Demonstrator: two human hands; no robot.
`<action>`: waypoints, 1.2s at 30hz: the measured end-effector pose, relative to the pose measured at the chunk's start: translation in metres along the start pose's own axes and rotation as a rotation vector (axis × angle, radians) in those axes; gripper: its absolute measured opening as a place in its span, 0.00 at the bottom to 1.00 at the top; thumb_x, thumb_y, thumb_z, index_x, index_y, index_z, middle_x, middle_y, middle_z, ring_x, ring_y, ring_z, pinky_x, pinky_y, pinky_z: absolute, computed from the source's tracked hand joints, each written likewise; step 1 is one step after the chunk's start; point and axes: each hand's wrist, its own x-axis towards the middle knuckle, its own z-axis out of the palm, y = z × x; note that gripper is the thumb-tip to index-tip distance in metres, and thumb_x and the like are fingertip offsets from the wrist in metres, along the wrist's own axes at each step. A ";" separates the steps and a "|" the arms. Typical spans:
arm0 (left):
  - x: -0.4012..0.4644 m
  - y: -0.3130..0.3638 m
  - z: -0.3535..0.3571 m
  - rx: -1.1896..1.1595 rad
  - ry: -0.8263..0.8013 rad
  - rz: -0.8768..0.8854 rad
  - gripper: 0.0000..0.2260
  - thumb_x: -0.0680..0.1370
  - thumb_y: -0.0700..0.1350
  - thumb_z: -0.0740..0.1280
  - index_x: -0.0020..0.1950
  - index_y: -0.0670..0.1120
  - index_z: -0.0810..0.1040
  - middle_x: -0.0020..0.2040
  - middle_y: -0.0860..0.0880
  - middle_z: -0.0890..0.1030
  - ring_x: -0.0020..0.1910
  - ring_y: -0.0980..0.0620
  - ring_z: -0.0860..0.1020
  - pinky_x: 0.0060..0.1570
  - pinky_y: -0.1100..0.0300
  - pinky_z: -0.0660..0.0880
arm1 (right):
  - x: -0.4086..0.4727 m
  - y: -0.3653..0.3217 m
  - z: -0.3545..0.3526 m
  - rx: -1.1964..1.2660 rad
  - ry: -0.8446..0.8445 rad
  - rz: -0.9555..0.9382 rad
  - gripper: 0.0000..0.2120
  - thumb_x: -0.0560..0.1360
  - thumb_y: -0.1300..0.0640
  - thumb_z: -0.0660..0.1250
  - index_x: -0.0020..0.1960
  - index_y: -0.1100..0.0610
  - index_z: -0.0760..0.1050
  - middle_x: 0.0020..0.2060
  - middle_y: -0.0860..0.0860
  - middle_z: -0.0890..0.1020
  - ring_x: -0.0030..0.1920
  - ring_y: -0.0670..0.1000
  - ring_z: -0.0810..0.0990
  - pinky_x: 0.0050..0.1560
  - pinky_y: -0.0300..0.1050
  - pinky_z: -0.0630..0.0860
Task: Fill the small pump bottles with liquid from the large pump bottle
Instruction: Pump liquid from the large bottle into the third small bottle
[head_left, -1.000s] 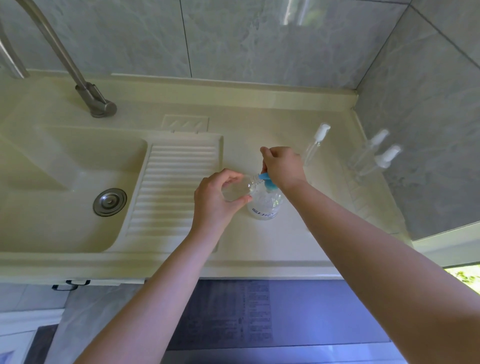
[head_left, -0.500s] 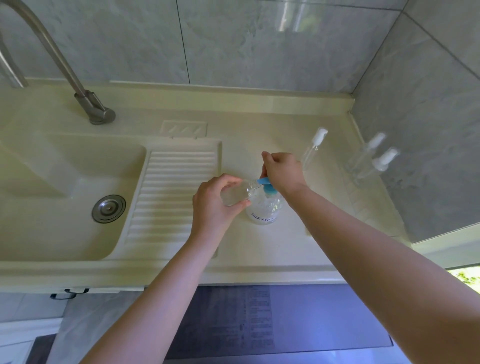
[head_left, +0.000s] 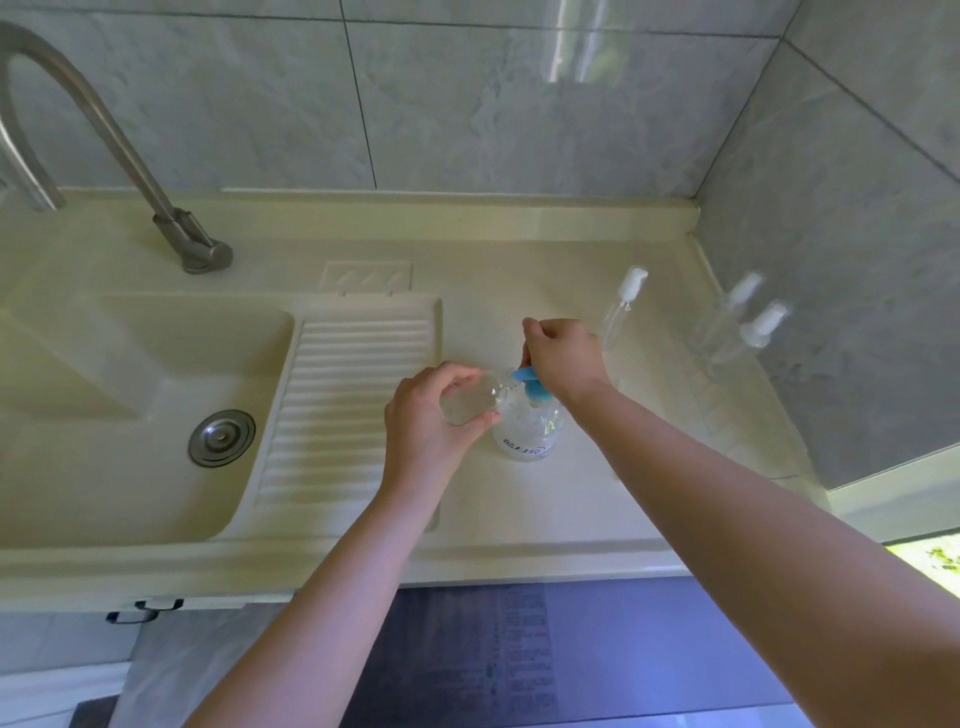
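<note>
**Small bottle held to the blue spout**

Standing near the middle of the cream table (head_left: 571, 519), just right of the ribbed drainboard (head_left: 343, 405): the large pump bottle (head_left: 530, 431), clear with a blue pump head (head_left: 535, 392). Curling round an uncapped small pump bottle (head_left: 470, 402) and holding it tilted, its open neck touching or just beside the tip of the blue spout — the left hand (head_left: 431, 421). Resting on top of the pump head with fingers curled down over it, the right hand (head_left: 563, 358); whether gripping or only pressing, hard to tell.

Standing upright just behind the right hand, toward the table's back edge — another small bottle with a white sprayer (head_left: 621, 306). Lining the right edge against the grey tiled wall (head_left: 857, 260), two more small sprayer bottles (head_left: 737, 327), close together.

Sitting at the left end, a sink basin (head_left: 104, 405) with a metal drain (head_left: 222, 437); rising from the back left corner, a curved metal tap (head_left: 130, 150). Lying below the front edge, a blue-purple mat (head_left: 597, 649).
</note>
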 end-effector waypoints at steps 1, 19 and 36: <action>0.000 0.000 0.000 0.000 -0.002 0.000 0.19 0.64 0.45 0.81 0.51 0.52 0.81 0.48 0.61 0.82 0.47 0.66 0.75 0.53 0.62 0.71 | 0.001 -0.001 0.000 -0.011 -0.003 0.005 0.19 0.79 0.55 0.57 0.35 0.61 0.77 0.28 0.47 0.79 0.30 0.46 0.74 0.31 0.37 0.70; 0.001 -0.001 0.001 0.008 -0.024 -0.010 0.19 0.64 0.46 0.81 0.51 0.53 0.81 0.49 0.62 0.82 0.49 0.61 0.77 0.55 0.58 0.74 | 0.009 -0.001 0.003 -0.122 -0.007 -0.012 0.20 0.78 0.54 0.58 0.30 0.57 0.76 0.28 0.48 0.80 0.33 0.52 0.77 0.35 0.40 0.73; 0.003 -0.002 0.006 0.006 -0.021 -0.004 0.18 0.64 0.45 0.81 0.51 0.53 0.81 0.48 0.62 0.82 0.49 0.61 0.77 0.55 0.58 0.73 | 0.005 -0.002 0.006 -0.095 0.011 -0.062 0.21 0.80 0.54 0.58 0.36 0.67 0.78 0.26 0.48 0.79 0.38 0.54 0.77 0.43 0.45 0.76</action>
